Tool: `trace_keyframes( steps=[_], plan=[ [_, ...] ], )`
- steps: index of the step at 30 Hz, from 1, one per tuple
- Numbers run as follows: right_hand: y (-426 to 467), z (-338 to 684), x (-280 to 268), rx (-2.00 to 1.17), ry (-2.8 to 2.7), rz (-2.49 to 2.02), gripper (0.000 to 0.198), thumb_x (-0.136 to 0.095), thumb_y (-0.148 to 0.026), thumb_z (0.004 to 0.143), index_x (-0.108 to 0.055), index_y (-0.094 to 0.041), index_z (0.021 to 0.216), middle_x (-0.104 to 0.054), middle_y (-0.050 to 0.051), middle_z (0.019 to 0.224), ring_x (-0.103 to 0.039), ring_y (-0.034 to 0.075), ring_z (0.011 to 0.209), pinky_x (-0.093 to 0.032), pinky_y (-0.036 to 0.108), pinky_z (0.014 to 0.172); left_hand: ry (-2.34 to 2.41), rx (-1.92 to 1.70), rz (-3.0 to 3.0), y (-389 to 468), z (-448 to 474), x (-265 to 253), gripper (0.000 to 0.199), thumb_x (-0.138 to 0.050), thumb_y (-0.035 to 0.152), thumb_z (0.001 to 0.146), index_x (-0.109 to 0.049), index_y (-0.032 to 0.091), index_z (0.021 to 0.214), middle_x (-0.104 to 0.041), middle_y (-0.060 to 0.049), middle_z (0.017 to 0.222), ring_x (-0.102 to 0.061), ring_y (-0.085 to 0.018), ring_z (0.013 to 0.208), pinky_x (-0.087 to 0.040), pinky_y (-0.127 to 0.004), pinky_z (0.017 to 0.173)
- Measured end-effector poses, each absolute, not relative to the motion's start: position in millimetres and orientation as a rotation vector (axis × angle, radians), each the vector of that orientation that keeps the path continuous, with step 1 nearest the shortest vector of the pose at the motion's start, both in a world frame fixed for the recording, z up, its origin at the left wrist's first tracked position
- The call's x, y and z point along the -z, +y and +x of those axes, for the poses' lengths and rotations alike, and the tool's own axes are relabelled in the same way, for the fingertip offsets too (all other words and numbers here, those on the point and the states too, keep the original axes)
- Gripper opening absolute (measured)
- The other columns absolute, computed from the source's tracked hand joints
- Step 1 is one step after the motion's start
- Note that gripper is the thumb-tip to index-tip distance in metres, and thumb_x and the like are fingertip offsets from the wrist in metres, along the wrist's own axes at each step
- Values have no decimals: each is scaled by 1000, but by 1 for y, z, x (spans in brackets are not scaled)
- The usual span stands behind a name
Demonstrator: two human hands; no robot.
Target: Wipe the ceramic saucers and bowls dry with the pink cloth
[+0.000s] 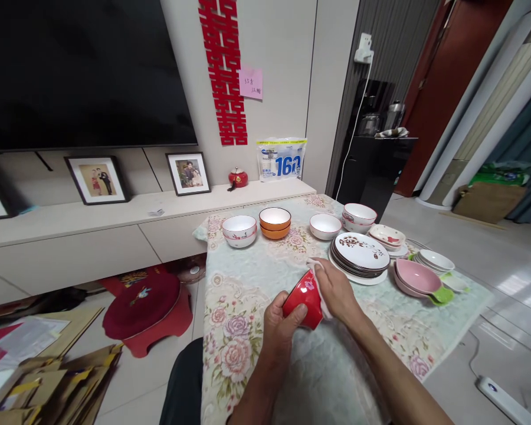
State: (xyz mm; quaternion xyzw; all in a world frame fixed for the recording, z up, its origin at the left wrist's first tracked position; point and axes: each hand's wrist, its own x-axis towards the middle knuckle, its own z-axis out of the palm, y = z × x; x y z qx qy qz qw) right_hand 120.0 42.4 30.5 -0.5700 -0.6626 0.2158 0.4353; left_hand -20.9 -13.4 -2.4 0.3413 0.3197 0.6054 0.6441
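Observation:
A glossy red bowl (pixel 304 300) with a small pink flower is tilted on its side above the near part of the table. My left hand (pixel 283 319) grips it from the left, thumb across its outer wall. On the right, my right hand (pixel 334 289) is closed on a white cloth (pixel 324 304) pressed against the bowl's rim; part of the cloth is hidden under the fingers. Just beyond the right hand stands a stack of plates (pixel 361 252), the top one white with brown flowers.
On the flowered tablecloth (pixel 234 307) stand white bowls (pixel 239 230), orange bowls (pixel 275 223), a single white bowl (pixel 325 226) and stacked bowls (pixel 359 217). Pink leaf-shaped dishes (pixel 418 276) lie at right. A red stool (pixel 144 307) stands left of the table, near flattened cardboard (pixel 57 383).

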Motion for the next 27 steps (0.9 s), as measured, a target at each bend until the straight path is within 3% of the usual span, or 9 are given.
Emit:
trace_keyframes(
  steps=[3, 6, 10, 13, 15, 18, 21, 24, 27],
  plan=[
    [14, 100, -38, -224, -1843, -1297, 39, -39, -27, 95, -59, -19, 127, -61, 14, 130, -53, 28, 124, -41, 45, 105, 739, -1382, 826, -12, -22, 5, 25, -78, 32, 70, -60, 17, 76, -58, 3, 68, -49, -13, 64, -40, -25, 64],
    [6, 91, -45, -115, -1966, -1203, 39, -39, -20, 94, -59, -17, 127, -59, 15, 131, -49, 28, 128, -37, 47, 109, 722, -1421, 837, -12, -22, 5, 21, -77, 28, 72, -61, 16, 75, -58, 4, 68, -49, -12, 66, -40, -24, 67],
    [34, 105, -42, -433, -1835, -1213, 36, -38, -33, 97, -60, -20, 123, -64, 11, 124, -57, 25, 117, -43, 42, 102, 648, -1408, 717, -14, -21, 1, 22, -77, 28, 73, -62, 16, 83, -63, 2, 72, -53, -13, 66, -43, -26, 69],
    [57, 119, -31, -654, -1615, -1356, 41, -35, -45, 96, -66, -18, 100, -72, 10, 99, -64, 26, 98, -49, 40, 92, 673, -1450, 676, -14, -20, 0, 24, -79, 27, 70, -61, 15, 80, -61, 3, 67, -52, -12, 62, -42, -25, 65],
    [61, 122, -23, -674, -1569, -1403, 46, -32, -47, 95, -67, -17, 94, -72, 12, 93, -65, 27, 94, -50, 42, 90, 694, -1469, 672, -13, -21, 0, 24, -80, 25, 69, -60, 15, 78, -60, 4, 66, -50, -10, 60, -40, -23, 62],
    [45, 114, -12, -594, -1521, -1422, 48, -30, -44, 96, -63, -14, 114, -66, 17, 118, -59, 29, 114, -42, 46, 103, 699, -1471, 664, -14, -21, 1, 23, -80, 25, 69, -61, 15, 79, -58, 5, 65, -49, -10, 59, -41, -23, 61],
    [15, 98, -2, -452, -1509, -1401, 49, -32, -36, 98, -46, -14, 138, -53, 16, 138, -46, 27, 131, -35, 48, 112, 735, -1482, 671, -14, -22, 1, 22, -78, 26, 72, -63, 16, 83, -59, 4, 67, -52, -11, 62, -43, -24, 65],
    [-10, 84, 6, -326, -1559, -1349, 51, -32, -28, 98, -34, -15, 148, -41, 16, 148, -37, 25, 139, -32, 50, 115, 771, -1494, 709, -14, -23, 1, 19, -77, 25, 74, -64, 16, 84, -60, 4, 69, -53, -12, 67, -44, -24, 69],
    [-15, 82, 7, -278, -1594, -1316, 53, -33, -25, 97, -32, -15, 149, -38, 16, 150, -34, 26, 141, -30, 51, 116, 760, -1485, 749, -14, -23, 2, 16, -76, 25, 76, -65, 16, 84, -61, 4, 70, -52, -11, 67, -44, -24, 69]
  ],
)
